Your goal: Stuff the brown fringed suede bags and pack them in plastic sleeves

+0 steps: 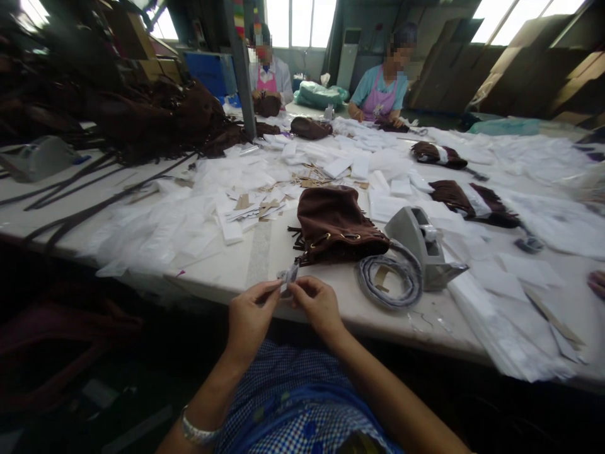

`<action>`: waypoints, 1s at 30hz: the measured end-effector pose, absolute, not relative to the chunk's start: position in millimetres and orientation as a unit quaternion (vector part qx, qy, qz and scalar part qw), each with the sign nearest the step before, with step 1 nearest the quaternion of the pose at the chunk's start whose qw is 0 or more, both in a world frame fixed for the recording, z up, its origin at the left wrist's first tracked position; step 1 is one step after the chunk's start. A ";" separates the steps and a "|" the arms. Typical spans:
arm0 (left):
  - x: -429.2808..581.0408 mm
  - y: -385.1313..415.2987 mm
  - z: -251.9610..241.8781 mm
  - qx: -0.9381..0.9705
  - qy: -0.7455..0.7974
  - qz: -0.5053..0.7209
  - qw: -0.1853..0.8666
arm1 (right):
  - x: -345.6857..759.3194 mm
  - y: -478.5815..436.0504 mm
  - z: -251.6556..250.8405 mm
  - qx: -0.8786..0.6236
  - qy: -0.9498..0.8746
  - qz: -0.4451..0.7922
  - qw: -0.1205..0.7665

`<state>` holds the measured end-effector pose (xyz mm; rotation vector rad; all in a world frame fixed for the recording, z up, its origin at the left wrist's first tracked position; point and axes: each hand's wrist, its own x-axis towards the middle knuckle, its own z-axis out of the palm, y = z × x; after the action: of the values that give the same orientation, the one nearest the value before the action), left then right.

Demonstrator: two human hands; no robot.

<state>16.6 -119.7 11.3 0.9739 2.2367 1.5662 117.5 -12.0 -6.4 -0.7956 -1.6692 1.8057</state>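
My left hand (253, 315) and my right hand (317, 304) meet at the table's front edge, thumbs and fingers pinched together. Between them is a small piece of clear and greyish plastic wrapping (289, 275); what it covers is too small to make out. Just beyond the fingertips lies a dark brown fringed drawstring bag (333, 221) with gold eyelets. Right of the bag, a coiled strap (363, 277) wrapped in plastic rests on the table, close against a grey tape dispenser (420, 243).
Clear plastic bags (155, 230) and white paper pieces (338, 167) cover much of the table (227, 277). Brown bags (155, 120) are heaped at left. Wrapped fringed bundles (472, 200) lie at right. Two co-workers in aprons (380, 101) work across the table, near a metal post (246, 82).
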 end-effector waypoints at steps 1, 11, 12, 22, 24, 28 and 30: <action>17.9 -119.2 10.2 0.330 0.764 0.540 0.124 | 117.4 -12.3 -7.4 -0.298 -0.618 0.673 0.277; 18.5 -123.5 2.9 0.289 0.700 0.597 0.265 | 120.0 -15.9 -12.2 -0.300 -0.681 0.588 0.317; 18.6 -123.5 4.1 0.283 0.701 0.595 0.272 | 120.4 -16.1 -12.5 -0.299 -0.688 0.579 0.320; 18.6 -119.2 12.3 0.278 0.737 0.575 0.221 | 124.4 -13.2 -11.5 -0.268 -0.655 0.637 0.306; 17.1 -119.6 12.4 0.286 0.741 0.568 0.215 | 126.0 -9.6 -9.0 -0.254 -0.645 0.663 0.283; 15.9 -119.7 9.4 0.305 0.752 0.551 0.193 | 129.5 -8.9 -8.4 -0.249 -0.657 0.659 0.268; 16.6 -119.1 7.7 0.312 0.758 0.544 0.178 | 130.3 -12.6 -10.4 -0.258 -0.680 0.622 0.290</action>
<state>16.6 -119.1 7.7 0.8827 2.1455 1.5401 130.3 -12.6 -10.4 -0.6870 -1.8146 1.6598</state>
